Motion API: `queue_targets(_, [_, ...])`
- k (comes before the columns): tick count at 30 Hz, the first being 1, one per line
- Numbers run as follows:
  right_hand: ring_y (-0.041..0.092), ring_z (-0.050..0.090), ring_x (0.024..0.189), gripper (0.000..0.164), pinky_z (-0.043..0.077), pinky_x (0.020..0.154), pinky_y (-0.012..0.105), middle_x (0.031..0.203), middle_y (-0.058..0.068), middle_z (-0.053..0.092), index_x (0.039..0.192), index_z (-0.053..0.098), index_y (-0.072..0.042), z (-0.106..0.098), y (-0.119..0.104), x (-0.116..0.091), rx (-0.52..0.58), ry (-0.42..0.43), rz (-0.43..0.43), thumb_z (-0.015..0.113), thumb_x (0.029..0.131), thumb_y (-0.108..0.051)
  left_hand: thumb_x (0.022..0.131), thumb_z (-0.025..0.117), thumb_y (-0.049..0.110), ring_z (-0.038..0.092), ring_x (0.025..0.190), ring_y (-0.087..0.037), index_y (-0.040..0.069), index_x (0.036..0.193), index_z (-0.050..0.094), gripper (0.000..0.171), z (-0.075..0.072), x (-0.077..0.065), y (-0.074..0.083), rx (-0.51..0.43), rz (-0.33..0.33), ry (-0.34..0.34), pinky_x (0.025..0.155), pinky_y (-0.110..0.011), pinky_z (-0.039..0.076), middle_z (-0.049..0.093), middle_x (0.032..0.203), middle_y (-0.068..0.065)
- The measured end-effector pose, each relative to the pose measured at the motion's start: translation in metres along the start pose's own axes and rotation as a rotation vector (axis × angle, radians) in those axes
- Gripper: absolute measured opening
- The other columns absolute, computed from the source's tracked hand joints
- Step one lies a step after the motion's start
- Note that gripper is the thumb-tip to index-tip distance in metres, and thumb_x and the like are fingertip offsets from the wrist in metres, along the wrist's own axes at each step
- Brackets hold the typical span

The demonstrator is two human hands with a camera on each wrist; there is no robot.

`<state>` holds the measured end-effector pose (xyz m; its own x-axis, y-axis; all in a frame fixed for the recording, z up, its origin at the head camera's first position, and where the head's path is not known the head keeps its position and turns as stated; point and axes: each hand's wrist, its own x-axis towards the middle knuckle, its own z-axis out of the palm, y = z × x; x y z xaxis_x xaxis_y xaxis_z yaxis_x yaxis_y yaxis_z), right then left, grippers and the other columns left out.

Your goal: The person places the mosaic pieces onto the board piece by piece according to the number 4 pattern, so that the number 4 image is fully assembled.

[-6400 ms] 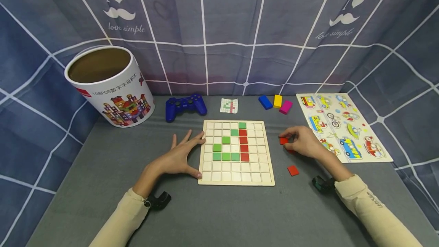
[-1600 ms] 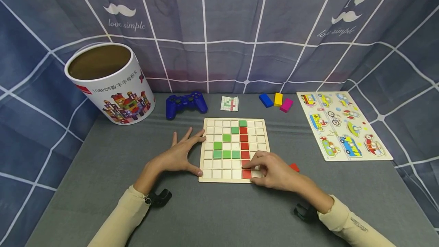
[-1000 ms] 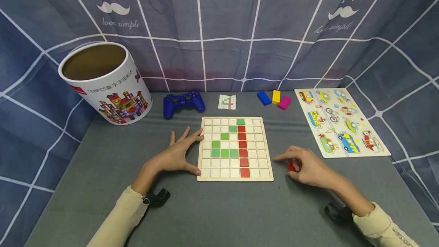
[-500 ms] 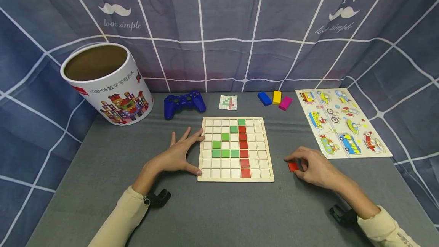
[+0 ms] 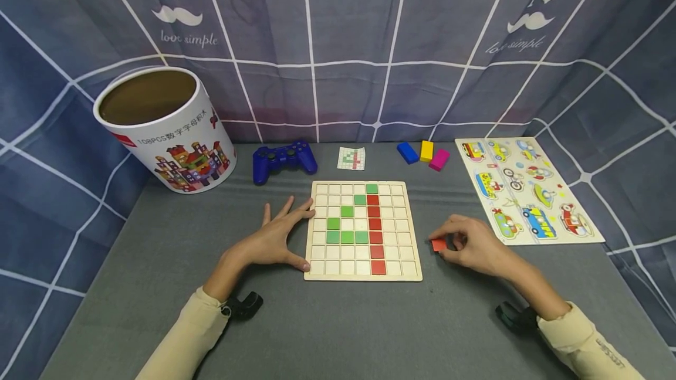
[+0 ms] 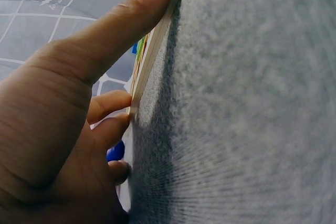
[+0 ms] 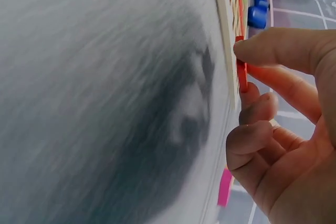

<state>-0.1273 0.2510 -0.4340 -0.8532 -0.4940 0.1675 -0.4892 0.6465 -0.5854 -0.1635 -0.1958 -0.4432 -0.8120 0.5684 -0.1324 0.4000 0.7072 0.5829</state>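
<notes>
A pale wooden grid board (image 5: 347,265) lies in front of me, holding several green tiles (image 5: 347,211) and a column of red tiles (image 5: 375,223). My left hand (image 5: 270,244) is spread at its left side, thumb and fingertips touching the edge; the left wrist view has the thumb (image 6: 123,27) on that edge. To the right of the board my right hand (image 5: 477,245) pinches a loose red square tile (image 5: 438,245) between thumb and fingers. In the right wrist view the tile (image 7: 241,74) shows edge-on, raised off the table.
Behind the board lie a blue game controller (image 5: 284,161), a small pattern card (image 5: 351,159), and blue (image 5: 408,152), yellow (image 5: 426,151) and magenta (image 5: 439,159) blocks. A large white tub (image 5: 190,160) stands back left. A picture puzzle board (image 5: 528,192) lies on the right.
Two red tiles were added to the bottom of the red column. My right hand then went right to the last loose red tile, lifted it and moved slightly left. The left hand stays put.
</notes>
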Motion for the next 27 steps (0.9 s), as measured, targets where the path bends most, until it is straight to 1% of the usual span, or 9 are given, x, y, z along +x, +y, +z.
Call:
queue_targets(4, [0.005, 0.048, 0.056, 0.032, 0.041, 0.051, 0.022, 0.082, -0.009, 0.059, 0.100, 0.079, -0.020, 0.009, -0.006, 0.016, 0.052, -0.014, -0.043, 0.085, 0.073, -0.004, 0.060, 0.091, 0.058, -0.006, 0.151, -0.035, 0.021, 0.156, 0.035, 0.117, 0.000, -0.001, -0.001, 0.003, 0.011, 0.005, 0.105, -0.071, -0.019, 0.010, 0.167, 0.003])
queue_targets(7, [0.006, 0.048, 0.057, 0.030, 0.040, 0.051, 0.022, 0.081, -0.008, 0.060, 0.100, 0.079, -0.020, 0.017, -0.012, 0.026, 0.075, -0.012, -0.068, 0.085, 0.074, -0.005, 0.060, 0.090, 0.059, -0.006, 0.151, -0.035, 0.021, 0.156, 0.035, 0.118, 0.000, -0.001, -0.001, 0.002, 0.017, 0.005, 0.105, -0.070, -0.019, 0.010, 0.167, 0.003])
queue_targets(11, [0.008, 0.049, 0.058, 0.030, 0.040, 0.052, 0.022, 0.081, -0.004, 0.059, 0.100, 0.079, -0.020, 0.024, -0.019, 0.038, 0.086, -0.017, -0.066, 0.086, 0.074, -0.007, 0.059, 0.090, 0.060, -0.006, 0.151, -0.035, 0.021, 0.157, 0.035, 0.119, 0.000, -0.001, -0.001, 0.002, 0.012, 0.007, 0.105, -0.070, -0.019, 0.010, 0.167, 0.003])
queue_targets(15, [0.011, 0.050, 0.060, 0.032, 0.040, 0.053, 0.023, 0.082, -0.004, 0.060, 0.101, 0.079, -0.019, 0.030, -0.023, 0.049, 0.105, -0.027, -0.067, 0.085, 0.074, -0.005, 0.059, 0.091, 0.059, -0.006, 0.151, -0.034, 0.021, 0.157, 0.035, 0.119, -0.001, -0.002, -0.001, 0.005, 0.003, 0.005, 0.106, -0.069, -0.020, 0.010, 0.167, 0.003])
queue_targets(19, [0.013, 0.052, 0.060, 0.032, 0.040, 0.054, 0.024, 0.082, -0.005, 0.061, 0.102, 0.079, -0.018, 0.036, -0.024, 0.058, 0.124, -0.050, -0.082, 0.085, 0.073, -0.005, 0.059, 0.091, 0.058, -0.007, 0.151, -0.034, 0.021, 0.157, 0.034, 0.118, -0.001, -0.002, -0.001, 0.009, -0.004, 0.000, 0.106, -0.069, -0.020, 0.010, 0.167, 0.003])
queue_targets(22, [0.013, 0.052, 0.060, 0.031, 0.041, 0.055, 0.024, 0.080, -0.005, 0.061, 0.102, 0.079, -0.017, 0.041, -0.025, 0.062, 0.120, -0.065, -0.104, 0.085, 0.074, -0.005, 0.060, 0.090, 0.059, -0.007, 0.151, -0.034, 0.021, 0.157, 0.034, 0.118, -0.001, -0.002, -0.001, 0.006, -0.002, -0.004, 0.106, -0.069, -0.019, 0.010, 0.167, 0.003])
queue_targets(27, [0.013, 0.053, 0.059, 0.029, 0.042, 0.054, 0.024, 0.079, -0.003, 0.063, 0.102, 0.080, -0.015, 0.044, -0.028, 0.067, 0.116, -0.079, -0.113, 0.085, 0.074, -0.006, 0.060, 0.090, 0.058, -0.006, 0.151, -0.034, 0.020, 0.156, 0.035, 0.117, -0.001, -0.003, -0.001, -0.004, 0.024, 0.006, 0.105, -0.070, -0.020, 0.011, 0.167, 0.003])
